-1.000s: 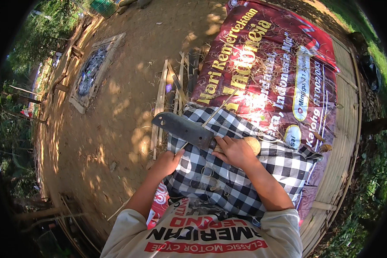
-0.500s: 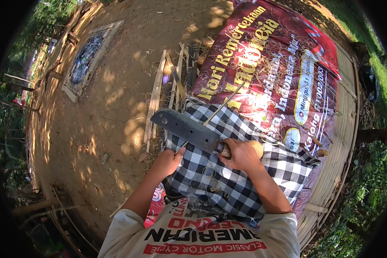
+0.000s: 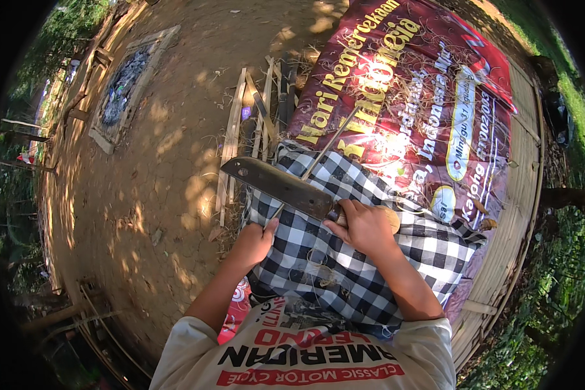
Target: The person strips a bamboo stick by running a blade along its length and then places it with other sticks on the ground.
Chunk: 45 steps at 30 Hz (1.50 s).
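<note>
My right hand (image 3: 365, 227) is closed round the wooden handle of a broad dark machete (image 3: 281, 188), its blade pointing left across my lap. A thin bamboo stick (image 3: 330, 144) runs beneath the blade, sticking out beyond it toward the far right. At its near end, my left hand (image 3: 253, 243) pinches the stick just on my side of the blade. Where the blade meets the stick is hidden under the metal. Below both hands, a black-and-white checked cloth (image 3: 370, 286) covers my lap, with a few thin shavings on it.
A dark red printed banner (image 3: 396, 84) strewn with curly shavings covers a bamboo platform (image 3: 517, 188) at the right. Several split bamboo strips (image 3: 233, 140) lie beyond my left hand on the dirt ground (image 3: 156, 162). A framed ash pit (image 3: 125, 88) is at the far left.
The machete has shifted slightly to the left, and its blade looks tilted to a different angle. The stick's far end has moved a little left and away from me. Both hands keep their grips.
</note>
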Each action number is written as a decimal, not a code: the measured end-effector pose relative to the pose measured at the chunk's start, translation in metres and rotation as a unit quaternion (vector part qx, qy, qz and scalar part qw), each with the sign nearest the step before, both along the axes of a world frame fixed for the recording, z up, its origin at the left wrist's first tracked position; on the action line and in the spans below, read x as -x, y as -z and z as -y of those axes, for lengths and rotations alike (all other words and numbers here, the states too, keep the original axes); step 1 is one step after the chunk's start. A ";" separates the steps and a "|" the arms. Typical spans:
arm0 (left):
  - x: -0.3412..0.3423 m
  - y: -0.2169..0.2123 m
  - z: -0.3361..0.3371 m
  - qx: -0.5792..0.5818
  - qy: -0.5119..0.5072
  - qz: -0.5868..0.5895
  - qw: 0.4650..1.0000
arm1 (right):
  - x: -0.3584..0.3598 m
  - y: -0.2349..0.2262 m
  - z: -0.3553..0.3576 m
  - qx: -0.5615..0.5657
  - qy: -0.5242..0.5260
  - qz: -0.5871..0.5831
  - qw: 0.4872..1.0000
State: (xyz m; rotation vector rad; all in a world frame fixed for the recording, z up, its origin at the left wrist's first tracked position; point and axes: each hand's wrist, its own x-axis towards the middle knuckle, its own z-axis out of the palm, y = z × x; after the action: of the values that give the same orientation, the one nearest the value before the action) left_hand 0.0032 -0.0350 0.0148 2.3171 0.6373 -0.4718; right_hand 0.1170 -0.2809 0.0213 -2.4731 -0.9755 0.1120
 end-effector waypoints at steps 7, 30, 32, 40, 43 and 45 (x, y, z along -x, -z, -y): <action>-0.001 -0.005 -0.001 0.005 -0.007 0.001 1.000 | -0.022 0.006 0.002 0.027 -0.001 0.068 0.997; -0.004 -0.002 -0.004 0.006 0.001 -0.020 1.000 | -0.076 -0.003 0.036 0.050 0.240 -0.017 0.969; -0.006 -0.001 -0.003 0.007 -0.002 -0.038 0.999 | -0.055 0.005 0.021 0.020 0.152 0.034 0.988; -0.004 -0.009 0.004 -0.005 -0.009 0.005 1.000 | -0.073 0.018 0.005 0.062 0.083 0.030 0.994; -0.005 -0.006 0.005 -0.029 -0.002 -0.006 1.000 | -0.072 0.018 0.009 0.065 0.088 0.051 0.993; -0.009 -0.006 0.007 -0.038 0.001 0.001 0.999 | -0.058 0.009 -0.008 0.103 0.092 0.037 0.990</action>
State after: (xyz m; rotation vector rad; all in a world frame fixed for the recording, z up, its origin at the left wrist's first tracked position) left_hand 0.0125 -0.0424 0.0206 2.3899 0.6638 -0.4531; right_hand 0.1755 -0.2732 0.0126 -2.7609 -0.7954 0.0634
